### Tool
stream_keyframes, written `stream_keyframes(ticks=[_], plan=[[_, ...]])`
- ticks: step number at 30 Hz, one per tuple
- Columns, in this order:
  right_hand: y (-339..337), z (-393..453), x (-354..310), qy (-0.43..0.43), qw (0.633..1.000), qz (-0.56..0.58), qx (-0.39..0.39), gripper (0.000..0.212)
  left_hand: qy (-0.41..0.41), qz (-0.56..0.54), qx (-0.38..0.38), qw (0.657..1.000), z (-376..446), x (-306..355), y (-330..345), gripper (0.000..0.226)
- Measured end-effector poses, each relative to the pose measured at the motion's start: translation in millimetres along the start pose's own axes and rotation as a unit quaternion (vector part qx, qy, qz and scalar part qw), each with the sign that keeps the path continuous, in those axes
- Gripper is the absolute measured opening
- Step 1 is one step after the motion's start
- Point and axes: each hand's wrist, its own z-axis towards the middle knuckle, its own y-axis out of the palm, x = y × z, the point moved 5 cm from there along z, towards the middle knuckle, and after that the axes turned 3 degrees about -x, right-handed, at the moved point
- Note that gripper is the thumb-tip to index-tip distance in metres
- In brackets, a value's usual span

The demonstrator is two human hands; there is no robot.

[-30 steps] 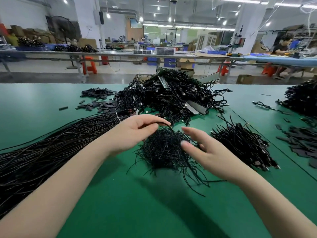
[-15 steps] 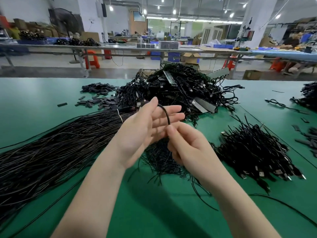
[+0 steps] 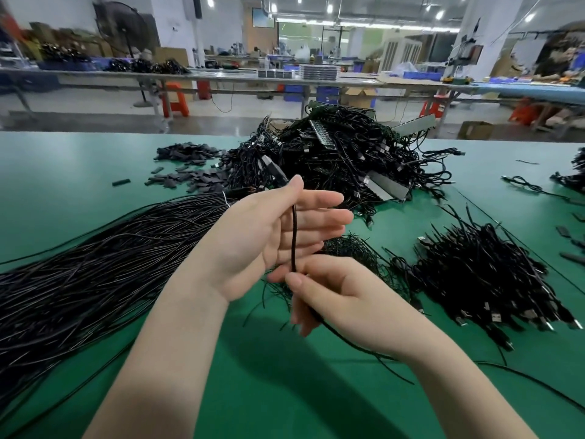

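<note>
**Black cable held taut between two hands**

Above the green table (image 3: pixel 79 172), at frame centre, the cable (image 3: pixel 293 236) runs almost straight up and down. The left hand (image 3: pixel 253 239) pins its upper end under the thumb, with the other fingers straight and spread and the plug poking out above. The right hand (image 3: pixel 345 299) pinches the cable lower down between thumb and forefinger, and the loose length trails out under the wrist toward the lower right.

A long bundle (image 3: pixel 95 264) lies at left, a tangled heap (image 3: pixel 342 160) sits behind the hands, and a smaller pile (image 3: pixel 481 280) lies at right. Far back, at upper centre, blue bins (image 3: pixel 327 94) and an open carton (image 3: pixel 357 96) sit under a bench; their contents cannot be made out.
</note>
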Motion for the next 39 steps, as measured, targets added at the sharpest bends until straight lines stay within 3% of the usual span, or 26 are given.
stream_keyframes(ticks=[2, 5, 11, 17, 22, 27, 29, 33, 36, 39], plan=[[6, -1, -1, 0.015, 0.999, 0.025, -0.041, 0.022, 0.001, 0.006, -0.01, 1.0, -2, 2, 3, 0.047], [2, 0, -3, -0.007, 1.0, 0.007, 0.003, 0.024, 0.005, 0.028, -0.011, 1.0, -5, 4, 7, 0.055], [2, 1, 2, 0.008, 1.0, -0.005, -0.02, 0.025, 0.008, 0.029, 0.002, 1.0, -5, 5, 7, 0.045], [-6, 2, 14, 0.057, 0.998, -0.006, -0.022, 0.036, -0.019, -0.019, -0.068, 0.997, -9, 7, 15, 0.04], [-51, -9, 20, 0.123, 0.989, -0.047, 0.069, 0.061, -0.072, 0.125, -0.125, 0.982, -9, -6, 17, 0.05], [-71, -20, 7, 0.12, 0.989, 0.002, 0.089, 0.046, -0.192, 0.35, -0.163, 0.902, -3, -33, 16, 0.055], [-73, -24, -3, 0.097, 0.99, 0.042, 0.096, 0.04, -0.187, 0.371, -0.134, 0.9, 1, -37, 10, 0.053], [-60, -27, -23, 0.035, 0.988, 0.14, 0.05, 0.023, -0.064, 0.279, -0.014, 0.958, 10, -25, 2, 0.037], [-40, -22, -23, 0.016, 0.981, 0.191, -0.011, 0.024, -0.011, 0.087, 0.011, 0.996, 10, -15, 4, 0.04], [-20, -14, -9, 0.033, 0.976, 0.206, -0.069, 0.027, 0.009, -0.056, 0.004, 0.998, 6, -5, 11, 0.044]])
